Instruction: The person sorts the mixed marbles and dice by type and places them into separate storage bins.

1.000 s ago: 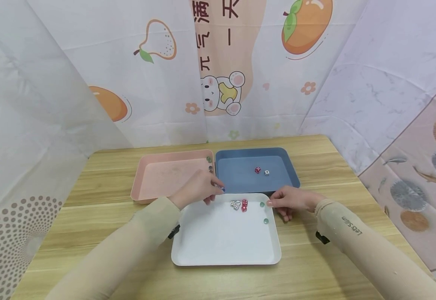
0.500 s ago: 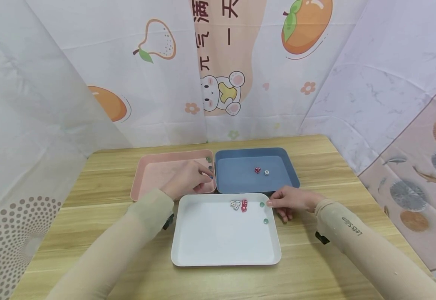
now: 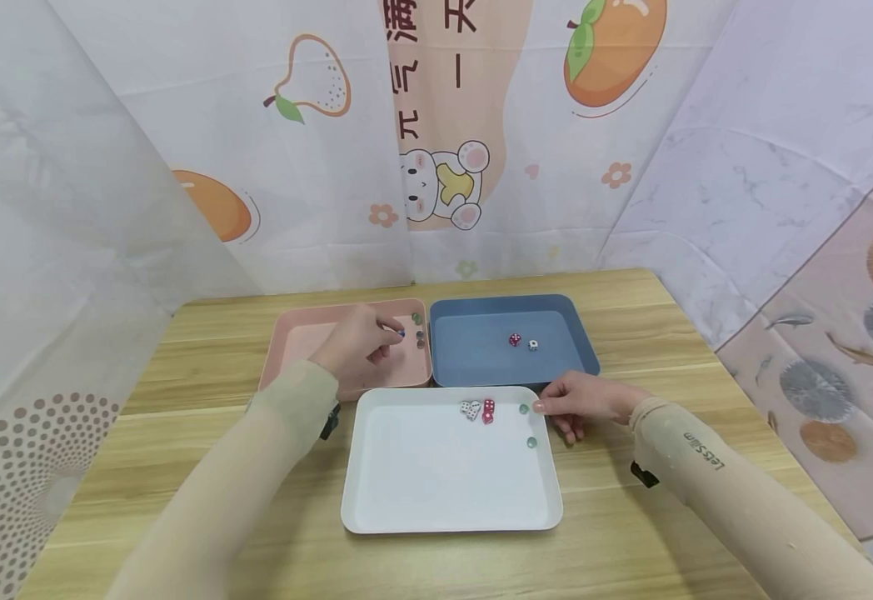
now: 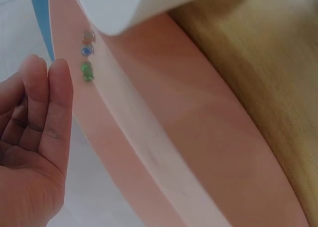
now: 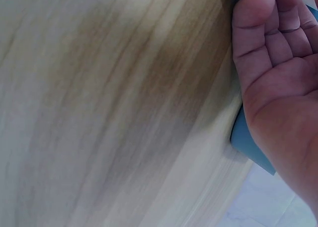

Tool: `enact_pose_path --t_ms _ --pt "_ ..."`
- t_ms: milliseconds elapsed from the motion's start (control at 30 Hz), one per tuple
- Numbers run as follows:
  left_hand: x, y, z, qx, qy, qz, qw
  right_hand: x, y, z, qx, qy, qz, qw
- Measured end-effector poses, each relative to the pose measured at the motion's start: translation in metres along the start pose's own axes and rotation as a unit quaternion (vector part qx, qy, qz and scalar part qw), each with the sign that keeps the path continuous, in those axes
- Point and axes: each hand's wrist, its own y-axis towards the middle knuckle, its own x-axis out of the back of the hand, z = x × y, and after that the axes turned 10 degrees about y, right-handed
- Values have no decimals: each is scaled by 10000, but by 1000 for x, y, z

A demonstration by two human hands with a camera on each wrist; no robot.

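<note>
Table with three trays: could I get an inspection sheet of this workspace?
Surface: wooden table.
Things: white tray holds dice and two beads; pink tray holds more beads; blue tray holds a red die and a white die.
Clutter: nothing seen.
Hands: left hand pinches a blue bead over pink tray; right hand at white tray's far right corner.
Cables: nothing seen.
Surroundings: printed curtains behind and on both sides.
</note>
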Motion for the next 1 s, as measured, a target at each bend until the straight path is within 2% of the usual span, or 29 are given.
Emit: enact_pose_path --t_ms 333,1000 --pt "6 17 10 202 151 -115 9996 0 0 -1 1 -45 8 10000" --pt "14 43 16 460 161 -211 9986 1 -1 1 -79 -24 0 10000"
